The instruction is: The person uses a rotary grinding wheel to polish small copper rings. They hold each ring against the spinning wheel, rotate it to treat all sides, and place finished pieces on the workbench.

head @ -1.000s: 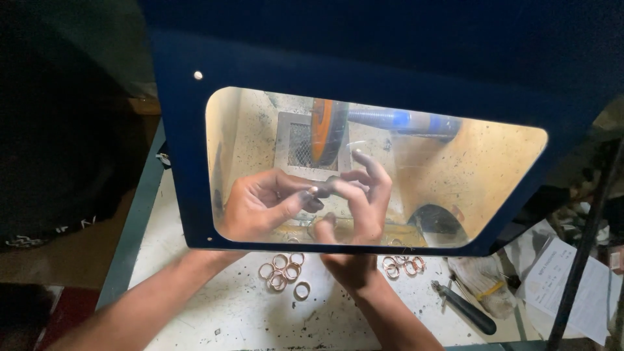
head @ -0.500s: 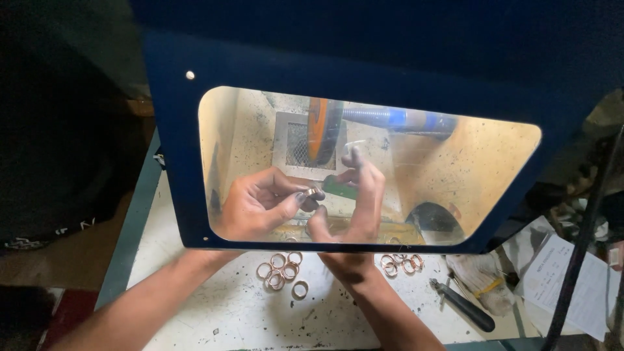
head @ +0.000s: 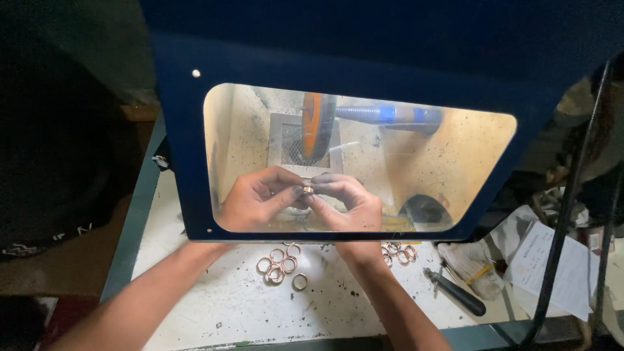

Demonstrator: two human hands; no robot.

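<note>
Head view: left hand (head: 257, 198) and right hand (head: 344, 201) both pinch one small metal ring (head: 307, 190) between their fingertips, just below the orange polishing wheel (head: 312, 126), equally near.

A dark blue metal hood with a clear rounded window (head: 188, 169) stands over the back of a speckled white worktable (head: 214, 305). Behind the window, an orange polishing wheel (head: 312, 127) sits on a blue-banded horizontal shaft (head: 390, 116) that runs off to its right, with a square wire-mesh vent (head: 289, 146) behind it. In front of the wheel, the left hand (head: 257, 198) and the right hand (head: 348, 201) meet on a small metal ring (head: 308, 190) between their fingertips. Before the hood, a cluster of loose copper-coloured rings (head: 279, 263) lies on the table between the forearms, a smaller heap of rings (head: 398, 252) lies right of the right forearm, and farther right lie a black-handled tool (head: 458, 294), a bundled pale cloth (head: 471, 263) and sheets of white paper (head: 552, 260).
</note>
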